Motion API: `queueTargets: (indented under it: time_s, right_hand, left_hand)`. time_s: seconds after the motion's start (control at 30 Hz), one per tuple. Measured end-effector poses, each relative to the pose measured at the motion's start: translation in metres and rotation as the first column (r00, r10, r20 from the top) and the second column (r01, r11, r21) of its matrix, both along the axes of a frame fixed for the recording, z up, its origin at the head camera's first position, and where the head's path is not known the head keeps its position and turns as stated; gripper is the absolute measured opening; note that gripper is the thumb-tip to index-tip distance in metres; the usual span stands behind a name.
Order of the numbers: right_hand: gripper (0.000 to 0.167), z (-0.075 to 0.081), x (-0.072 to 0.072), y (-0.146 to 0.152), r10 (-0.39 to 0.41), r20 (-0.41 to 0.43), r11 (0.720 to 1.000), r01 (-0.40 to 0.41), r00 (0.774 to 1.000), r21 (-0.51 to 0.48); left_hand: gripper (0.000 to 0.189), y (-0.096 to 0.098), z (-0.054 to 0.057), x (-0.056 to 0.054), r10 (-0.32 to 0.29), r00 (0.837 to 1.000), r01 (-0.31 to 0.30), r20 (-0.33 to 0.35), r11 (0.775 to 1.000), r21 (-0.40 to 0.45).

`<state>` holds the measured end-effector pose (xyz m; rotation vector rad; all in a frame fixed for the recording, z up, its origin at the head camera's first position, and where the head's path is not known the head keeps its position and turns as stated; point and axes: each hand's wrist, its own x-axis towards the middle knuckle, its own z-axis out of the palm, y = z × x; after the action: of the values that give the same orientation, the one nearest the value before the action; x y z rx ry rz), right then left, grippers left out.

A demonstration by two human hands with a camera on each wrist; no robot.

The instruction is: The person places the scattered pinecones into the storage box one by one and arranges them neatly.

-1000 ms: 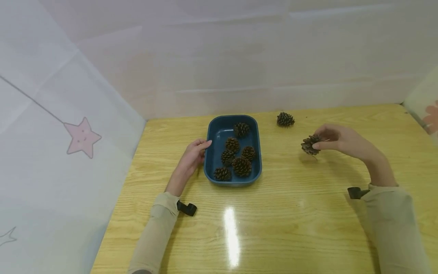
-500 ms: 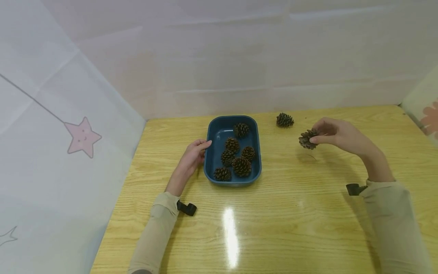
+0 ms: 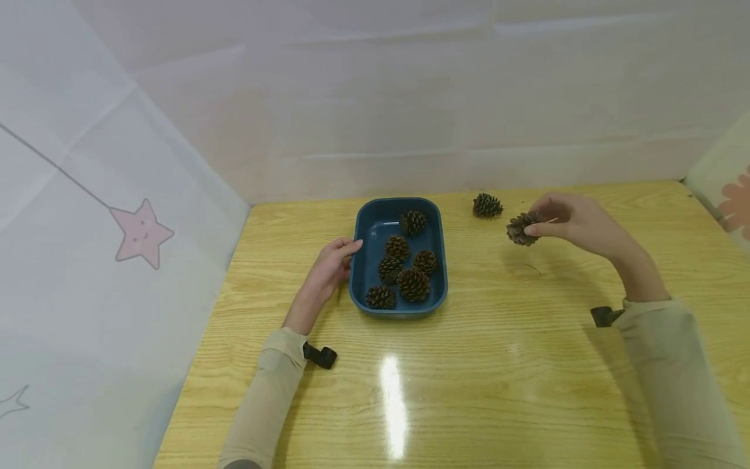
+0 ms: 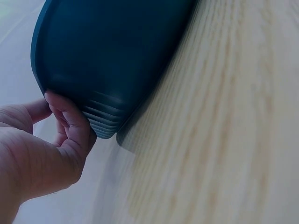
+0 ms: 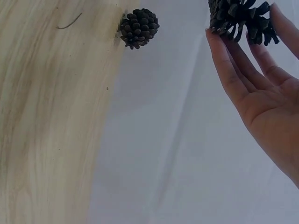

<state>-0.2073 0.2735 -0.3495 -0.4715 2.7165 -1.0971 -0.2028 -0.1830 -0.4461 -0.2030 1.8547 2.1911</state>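
Note:
My left hand [image 3: 329, 271] grips the left rim of a dark blue rectangular tub [image 3: 364, 225], thumb on top and fingers against its outer side. The left wrist view shows that hand [image 4: 51, 144] at the tub's ribbed wall [image 4: 105, 114]. Several brown pine cones [image 3: 413, 285] lie inside the tub. To the right, my right hand [image 3: 580, 225] pinches another pine cone [image 3: 520, 229] between thumb and fingers, held above the table with a shadow below. In the right wrist view the held pine cone [image 5: 240, 18] sits at the fingertips, partly cut off by the frame edge.
A loose pine cone [image 3: 487, 205] lies near the table's back edge, between the tub and the right hand. A thin dark curved sliver [image 3: 533, 268] rests on the wooden table [image 3: 469, 391]. Pale printed sheeting [image 3: 375, 117] hangs behind and at both sides.
My right hand has risen off the table with its pine cone and shifted slightly left and away from me, leaving the thin sliver behind. The left hand and tub stay put.

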Motion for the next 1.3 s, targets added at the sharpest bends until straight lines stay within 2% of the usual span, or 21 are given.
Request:
queueTargets:
  time_s: [0.47,0.83,1.3]
  right_hand:
    - [0.042,0.014,-0.006,-0.013,0.018,-0.068,1.0,-0.017,0.998,0.006]
    - [0.048,0.024,-0.01,-0.025,0.035,-0.055,0.999,-0.034,0.998,0.02]
    - [0.055,0.031,-0.011,-0.04,0.005,-0.076,1.0,-0.006,0.997,-0.018]
  left_hand:
    - [0.023,-0.002,-0.001,-0.002,-0.011,1.0,0.011,-0.003,1.0,0.0]
    - [0.024,-0.001,-0.002,-0.001,-0.008,1.0,0.008,-0.004,1.0,0.007]
    - [0.025,-0.002,0.001,0.0,-0.02,1.0,0.02,-0.005,1.0,0.013]
